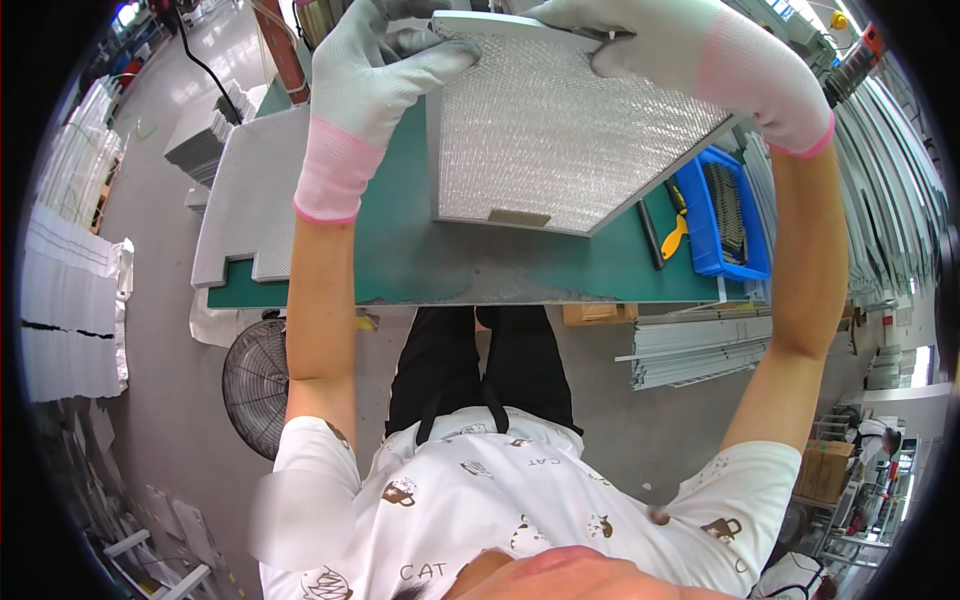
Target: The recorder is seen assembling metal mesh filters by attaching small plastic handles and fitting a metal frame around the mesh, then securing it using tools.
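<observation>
A silvery metal-mesh filter panel (pixel 560 125) in a thin metal frame stands tilted on the green tabletop (pixel 400 260), its lower edge towards me. My left hand (pixel 385 60), in a white glove with a pink cuff, grips the far left corner, thumb lying over the mesh. On the far right part of the top frame edge, my right hand (pixel 650 40) holds on in a matching glove, thumb over the rim. The fingers behind the panel are partly hidden. A small brownish label-like patch (pixel 520 217) sits at the panel's lower edge.
Right of the panel are a blue bin (pixel 708 215) of dark metal parts, a yellow-handled tool (pixel 675 238) and a black rod-like handle (pixel 650 235). A notched perforated sheet (pixel 255 190) lies on the left. Below the table are a black fan (pixel 255 385) and stacked metal strips (pixel 700 350).
</observation>
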